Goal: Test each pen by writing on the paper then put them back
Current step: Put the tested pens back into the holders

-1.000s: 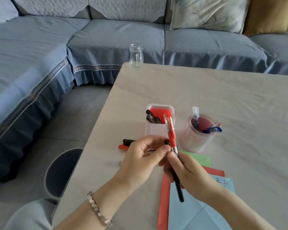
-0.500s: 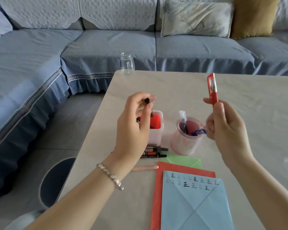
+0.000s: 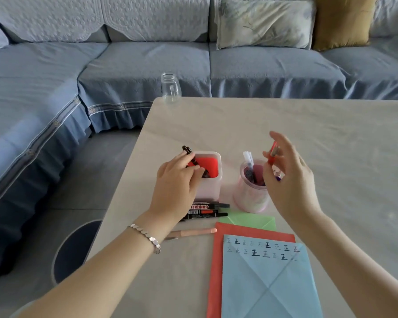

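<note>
Head view: the left hand [image 3: 177, 180] curls its fingers round a slim black pen [image 3: 187, 149], which is tilted with its lower end inside the white holder [image 3: 213, 187]. Above the pink cup [image 3: 251, 200], the right hand [image 3: 292, 180] pinches a blurred red pen [image 3: 272, 154], its other fingers spread. Blue paper [image 3: 269, 283] lies on the tabletop [image 3: 331, 134].

Beige bench [image 3: 336, 143] lies open at 2 o'clock; white square holder [image 3: 209, 187], pink translucent cup [image 3: 251, 199], black markers [image 3: 205, 210] block 12 o'clock.
</note>
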Demonstrator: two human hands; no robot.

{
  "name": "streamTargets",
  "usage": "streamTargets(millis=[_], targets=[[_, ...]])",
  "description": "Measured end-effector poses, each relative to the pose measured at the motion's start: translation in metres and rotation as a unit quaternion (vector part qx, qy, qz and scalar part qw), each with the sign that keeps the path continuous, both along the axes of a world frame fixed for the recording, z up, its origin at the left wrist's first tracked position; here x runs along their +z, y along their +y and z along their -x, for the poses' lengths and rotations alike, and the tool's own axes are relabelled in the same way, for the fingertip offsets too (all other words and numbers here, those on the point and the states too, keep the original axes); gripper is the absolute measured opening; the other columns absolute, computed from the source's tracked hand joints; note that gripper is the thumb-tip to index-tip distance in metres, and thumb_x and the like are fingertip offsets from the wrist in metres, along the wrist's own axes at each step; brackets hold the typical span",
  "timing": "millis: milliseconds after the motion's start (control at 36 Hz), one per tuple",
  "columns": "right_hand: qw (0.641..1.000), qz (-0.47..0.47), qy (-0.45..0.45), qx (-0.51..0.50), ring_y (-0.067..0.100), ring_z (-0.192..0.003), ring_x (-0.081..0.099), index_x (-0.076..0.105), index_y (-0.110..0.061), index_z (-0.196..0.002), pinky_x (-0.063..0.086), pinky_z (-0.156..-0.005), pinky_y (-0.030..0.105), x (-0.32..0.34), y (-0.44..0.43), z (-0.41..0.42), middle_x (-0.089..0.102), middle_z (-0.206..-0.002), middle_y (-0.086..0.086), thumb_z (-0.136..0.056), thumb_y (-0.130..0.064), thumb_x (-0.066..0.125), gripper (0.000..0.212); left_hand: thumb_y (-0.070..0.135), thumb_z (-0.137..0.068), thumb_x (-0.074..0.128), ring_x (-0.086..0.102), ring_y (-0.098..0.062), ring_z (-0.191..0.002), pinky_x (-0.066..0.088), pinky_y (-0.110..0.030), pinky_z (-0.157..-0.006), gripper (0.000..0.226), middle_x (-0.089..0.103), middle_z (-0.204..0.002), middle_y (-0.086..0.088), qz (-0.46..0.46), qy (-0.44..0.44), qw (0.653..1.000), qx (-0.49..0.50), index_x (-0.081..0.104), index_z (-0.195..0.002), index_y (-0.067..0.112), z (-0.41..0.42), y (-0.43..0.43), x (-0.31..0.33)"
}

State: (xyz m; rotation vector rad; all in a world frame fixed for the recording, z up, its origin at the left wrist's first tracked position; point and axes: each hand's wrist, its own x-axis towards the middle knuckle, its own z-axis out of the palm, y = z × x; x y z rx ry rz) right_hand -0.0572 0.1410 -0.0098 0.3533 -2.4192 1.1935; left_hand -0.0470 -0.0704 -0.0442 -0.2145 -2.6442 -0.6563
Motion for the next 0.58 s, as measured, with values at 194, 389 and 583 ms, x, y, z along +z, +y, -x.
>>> streamTargets(millis=[194, 389, 583], targets=[[0.977, -0.145, 0.159, -0.002, 0.026, -0.111, 0.049, 0.071, -0.004, -0.091, 0.046, -0.089, 0.037, -0.016, 0.001, -0.011, 0.067, -0.102, 0.01, -0.083, -0.002, 0.056, 0.018, 0.025, -0.088, 0.045, 0.043, -0.021, -0.119, 0.032, -0.031, -0.1, 0.039, 0.047, -0.131, -0.007, -0.006, 0.064, 0.998, -0.006, 0.046, -0.125, 0.012, -0.047, -0.013, -0.03], [0.949, -0.219, 0.095, 0.205, 0.016, -0.089, 0.05, 0.069, -0.009, -0.087, 0.044, -0.076, 0.027, -0.042, -0.039, -0.037, 0.065, -0.089, 0.003, -0.076, -0.007, 0.053, 0.02, 0.034, -0.06, 0.084, 0.047, -0.017, -0.105, 0.044, -0.034, -0.083, 0.065, 0.056, -0.117, -0.004, 0.035, -0.067, 0.996, 0.037, 0.053, -0.113, 0.013, -0.077, -0.038, -0.069], [0.913, -0.335, -0.063, 0.224, 0.026, -0.107, 0.058, 0.058, -0.012, -0.118, 0.044, -0.093, 0.032, -0.067, -0.087, -0.025, 0.06, -0.113, 0.005, -0.077, -0.014, 0.06, 0.042, 0.043, -0.06, 0.071, 0.06, -0.021, -0.093, 0.048, -0.036, -0.074, 0.049, 0.058, -0.105, 0.0, 0.069, -0.09, 0.992, 0.052, 0.06, -0.1, 0.018, -0.073, -0.046, -0.069]])
